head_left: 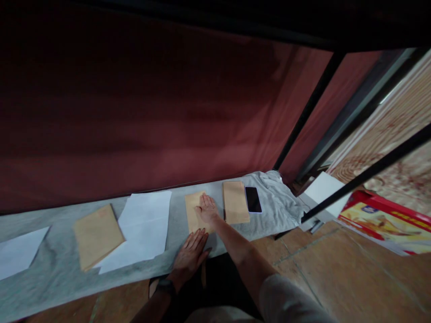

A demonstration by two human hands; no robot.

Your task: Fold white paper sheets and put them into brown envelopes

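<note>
My right hand (207, 209) lies flat and open on a brown envelope (192, 211) on the grey cloth-covered table (60, 264). My left hand (190, 253), fingers stretched flat, rests on the cloth at the envelope's near end, by the table's front edge. A second brown envelope (235, 202) lies just to the right, with a black phone (253, 199) beside it. White sheets (144, 229) lie to the left of my hands. Farther left is a larger brown envelope (97, 235), then another white sheet (20, 251).
A dark red wall (151, 112) rises behind the table. Black metal bars (310, 107) cross at the right. A white sheet (326, 190) and a red and yellow printed box (384, 222) lie at the right. Tiled floor (336, 269) runs below.
</note>
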